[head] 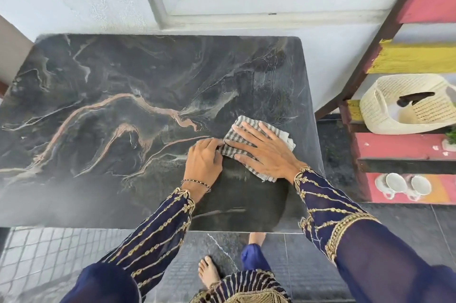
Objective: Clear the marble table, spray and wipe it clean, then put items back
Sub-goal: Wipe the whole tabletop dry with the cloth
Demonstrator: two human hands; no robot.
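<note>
Two hands press a striped cloth (256, 144) onto the dark marble table (111, 110), at about four o'clock on its top. The right hand (265, 152) lies flat on the cloth with fingers spread, pointing toward ten o'clock. The left hand (206, 158), at the cloth's nine o'clock edge, pinches its corner with curled fingertips. A cream basket (385, 97) sits on the coloured shelf at three o'clock.
</note>
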